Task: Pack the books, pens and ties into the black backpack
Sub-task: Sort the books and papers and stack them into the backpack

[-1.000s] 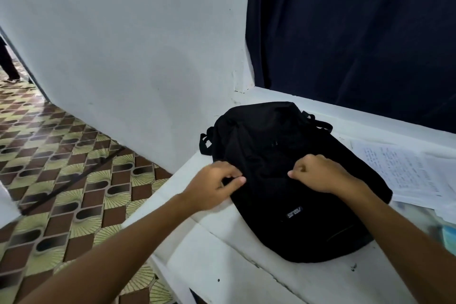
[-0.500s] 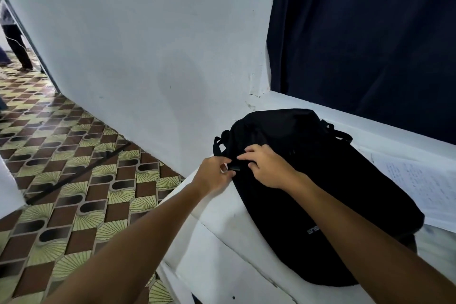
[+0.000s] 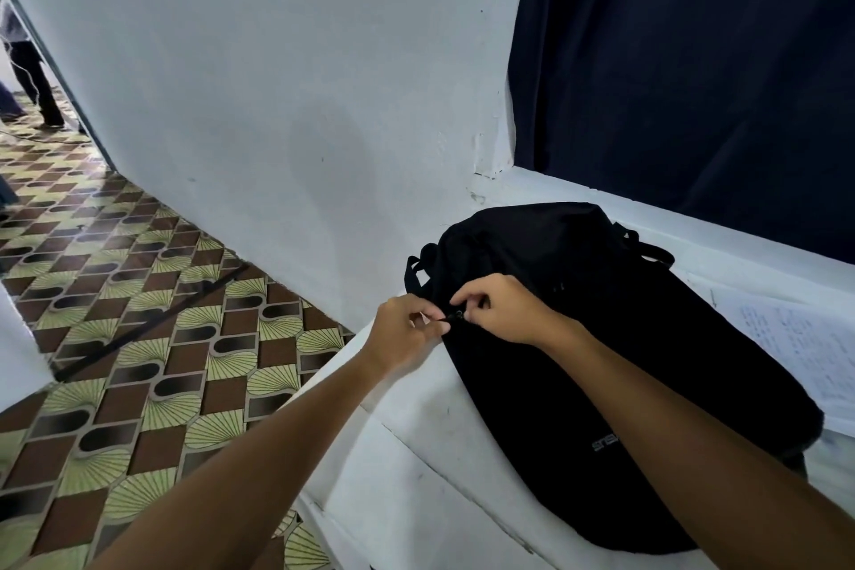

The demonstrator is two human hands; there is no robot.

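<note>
The black backpack (image 3: 601, 338) lies flat on the white table (image 3: 416, 477), its top end toward the wall corner. Both my hands meet at its left edge near the top. My left hand (image 3: 407, 329) pinches a small zipper pull (image 3: 455, 316) with thumb and fingers. My right hand (image 3: 504, 310) rests on the bag with curled fingers, pinching the fabric or zipper right beside the pull. The backpack looks zipped closed. An open book with handwritten pages (image 3: 796, 347) lies to the right of the bag. No pens or ties show.
A white wall (image 3: 277, 106) stands close behind the table's left end and a dark blue curtain (image 3: 694, 60) hangs at the back. Patterned floor tiles (image 3: 115, 338) lie to the left, with a person's legs (image 3: 32, 74) far off.
My right hand moved from the middle of the backpack leftward to join the left hand at the bag's edge. Both now pinch at the zipper. The view shifted left.
</note>
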